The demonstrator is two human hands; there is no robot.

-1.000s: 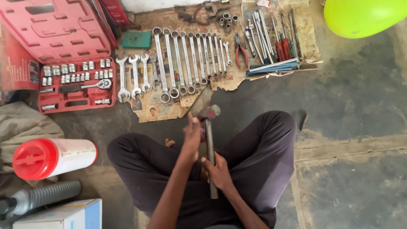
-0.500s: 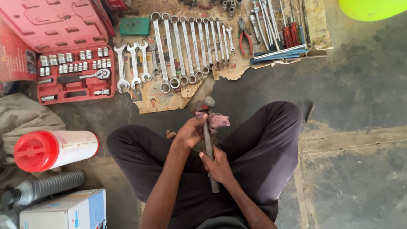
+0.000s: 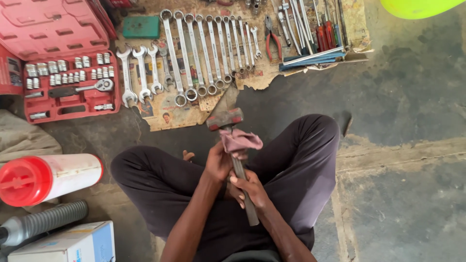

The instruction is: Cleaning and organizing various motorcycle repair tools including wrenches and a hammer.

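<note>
Fingers of the right hand [image 3: 250, 191] clamp the hammer [image 3: 233, 145] handle over the lap; the left hand [image 3: 219, 162] grips a pink cloth [image 3: 240, 140] just under its head. Beyond lie wrenches [image 3: 204, 53] and a red socket case [image 3: 68, 87].

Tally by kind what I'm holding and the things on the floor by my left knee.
Hammer: 1
Pink cloth: 1
White bottle with red cap: 1
Grey ribbed container: 1
Cardboard box: 1
Total: 5
</note>
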